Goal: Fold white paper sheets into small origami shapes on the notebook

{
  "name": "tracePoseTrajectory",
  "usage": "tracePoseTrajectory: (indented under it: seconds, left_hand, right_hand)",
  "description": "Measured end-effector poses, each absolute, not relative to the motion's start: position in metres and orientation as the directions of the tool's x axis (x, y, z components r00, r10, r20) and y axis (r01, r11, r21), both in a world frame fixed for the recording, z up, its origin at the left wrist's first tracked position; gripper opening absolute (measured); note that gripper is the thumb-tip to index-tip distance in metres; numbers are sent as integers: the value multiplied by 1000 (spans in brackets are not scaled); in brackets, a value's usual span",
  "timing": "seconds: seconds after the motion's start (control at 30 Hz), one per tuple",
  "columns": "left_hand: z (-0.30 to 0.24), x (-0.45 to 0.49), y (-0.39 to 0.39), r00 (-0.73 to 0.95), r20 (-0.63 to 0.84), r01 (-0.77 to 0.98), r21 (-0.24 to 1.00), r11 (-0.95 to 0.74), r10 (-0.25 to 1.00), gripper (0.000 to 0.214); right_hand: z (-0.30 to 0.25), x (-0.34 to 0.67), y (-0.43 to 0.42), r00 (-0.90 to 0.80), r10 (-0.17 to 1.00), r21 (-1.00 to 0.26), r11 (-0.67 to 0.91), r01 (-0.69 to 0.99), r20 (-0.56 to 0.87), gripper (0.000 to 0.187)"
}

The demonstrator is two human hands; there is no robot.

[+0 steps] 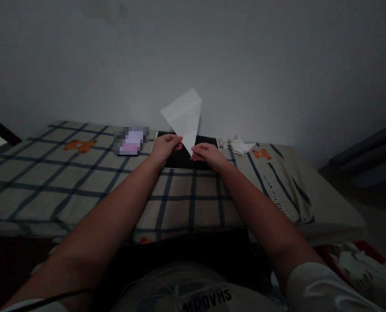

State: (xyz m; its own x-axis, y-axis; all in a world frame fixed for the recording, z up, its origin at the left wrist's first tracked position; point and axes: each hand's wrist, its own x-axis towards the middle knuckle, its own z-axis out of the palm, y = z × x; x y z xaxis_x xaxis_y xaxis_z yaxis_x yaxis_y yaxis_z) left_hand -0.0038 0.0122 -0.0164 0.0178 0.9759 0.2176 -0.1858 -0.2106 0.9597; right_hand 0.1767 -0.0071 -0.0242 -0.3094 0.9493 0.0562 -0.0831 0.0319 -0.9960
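Note:
A folded sheet of white paper (186, 119) is held up above a black pad (176, 161) with a light edge. Its wide end points up toward the wall, and its narrow tip points down toward me. My left hand (167, 146) pinches the paper's left edge between thumb and fingers. Near the lower tip, my right hand (208, 155) has its fingers closed on the paper from the right. Both hands are just over the pad and cover parts of it.
A checked cloth (82, 182) covers the table against the wall. A phone-like object (131, 142), blurred out, lies left of the pad. Folded white paper pieces (241, 146) lie to the right. A red container (364, 260) with white paper scraps stands at lower right.

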Motion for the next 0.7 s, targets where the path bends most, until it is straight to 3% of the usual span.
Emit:
tracePoseTrajectory:
  seconds: [0.17, 0.4, 0.7]
  left_hand:
    - [-14, -3, 7, 124, 188, -103, 979, -175, 974, 21]
    - [-13, -5, 5, 211, 130, -23, 991, -128, 969, 19]
    - [-18, -4, 9, 184, 145, -113, 986, -125, 972, 17]
  right_hand:
    - [-24, 181, -2, -201, 969, -972, 98, -212, 141, 26]
    - [-22, 185, 0, -68, 988, -965, 121, -233, 140, 20]
    - [-25, 189, 2, -106, 988, -972, 89, -217, 114, 16]
